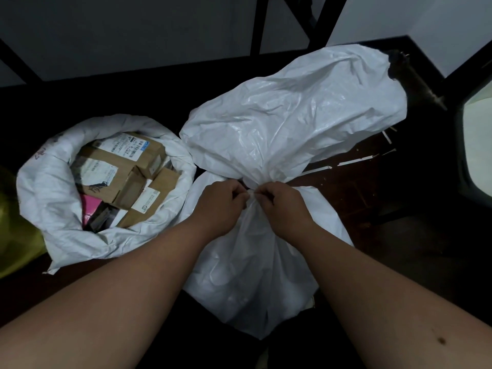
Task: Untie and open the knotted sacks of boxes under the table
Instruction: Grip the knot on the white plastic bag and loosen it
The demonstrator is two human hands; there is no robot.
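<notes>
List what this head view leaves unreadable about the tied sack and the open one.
- Knot: covered by the fingers of the left hand and right hand; how loose it is cannot be told.
- Tied sack: opaque plastic hides its contents.
- Open sack: label print on the boxes is too small; lower boxes are buried.

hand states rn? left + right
Left hand: closed, pinching the knot of the tied white sack.
Right hand: closed, pinching the same knot from the other side.
</notes>
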